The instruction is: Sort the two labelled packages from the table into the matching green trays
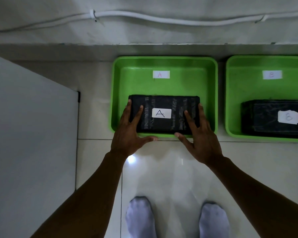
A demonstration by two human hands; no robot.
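Note:
A black wrapped package with a white "A" label [162,113] lies in the front half of the green tray marked "A" [163,63] on the floor. My left hand [131,133] covers the package's left end, with fingers over the top and the thumb along the front edge. At the right end, my right hand [199,136] holds it the same way. A second black package labelled "B" [265,117] rests in the green tray marked "B" [268,61] to the right, partly cut off by the frame edge.
A white table top [29,126] fills the left side, its corner close to tray A. The trays stand on a glossy tiled floor against a white wall with a cable [144,17]. My two socked feet [175,219] are at the bottom.

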